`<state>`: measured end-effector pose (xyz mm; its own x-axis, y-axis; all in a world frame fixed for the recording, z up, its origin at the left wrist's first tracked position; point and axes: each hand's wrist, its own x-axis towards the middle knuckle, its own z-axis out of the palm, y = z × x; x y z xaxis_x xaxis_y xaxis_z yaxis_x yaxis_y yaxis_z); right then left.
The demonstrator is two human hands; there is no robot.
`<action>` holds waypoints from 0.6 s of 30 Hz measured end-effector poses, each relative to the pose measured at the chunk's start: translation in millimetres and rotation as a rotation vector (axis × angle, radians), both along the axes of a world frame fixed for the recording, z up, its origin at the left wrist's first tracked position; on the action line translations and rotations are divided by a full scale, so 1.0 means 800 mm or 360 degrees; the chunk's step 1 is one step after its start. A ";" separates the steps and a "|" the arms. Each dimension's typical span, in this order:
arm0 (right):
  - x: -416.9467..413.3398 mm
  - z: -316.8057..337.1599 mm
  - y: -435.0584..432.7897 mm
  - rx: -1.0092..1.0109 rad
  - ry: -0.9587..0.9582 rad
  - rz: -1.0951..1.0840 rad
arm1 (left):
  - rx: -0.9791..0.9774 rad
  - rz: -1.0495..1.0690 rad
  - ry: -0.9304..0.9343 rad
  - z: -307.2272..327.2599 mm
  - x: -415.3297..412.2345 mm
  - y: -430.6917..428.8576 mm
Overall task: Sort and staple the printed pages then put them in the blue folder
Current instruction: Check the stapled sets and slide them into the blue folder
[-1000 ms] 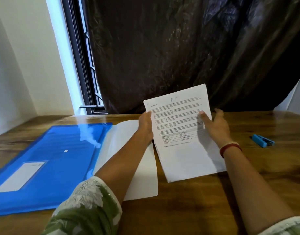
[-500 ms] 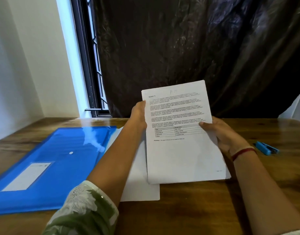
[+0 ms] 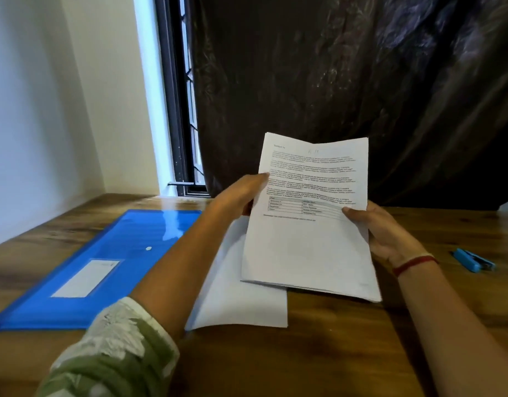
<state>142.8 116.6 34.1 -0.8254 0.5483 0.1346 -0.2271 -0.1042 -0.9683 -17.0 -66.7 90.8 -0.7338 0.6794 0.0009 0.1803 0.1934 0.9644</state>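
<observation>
Head view: the left grip and the right grip each hold one side of the printed pages, tilted above the bench; the blue folder lies flat at the left.

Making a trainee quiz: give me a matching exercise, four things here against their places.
1. blue plastic folder
2. small blue stapler
3. stack of printed white pages
4. plain white paper sheet

A. wooden table, far right
B. in left hand and right hand
C. table, far left
D. table, under left forearm

Pairs: 1-C, 2-A, 3-B, 4-D
</observation>
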 end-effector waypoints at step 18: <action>-0.008 -0.019 -0.009 -0.0113 -0.0332 0.0374 | -0.1613 0.0099 0.0673 -0.077 -0.074 -0.081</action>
<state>136.8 109.7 19.2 -0.9362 0.3417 -0.0825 0.0137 -0.1990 -0.9799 -75.9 -131.3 29.5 -0.8387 0.4690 -0.2769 0.4212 0.8809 0.2160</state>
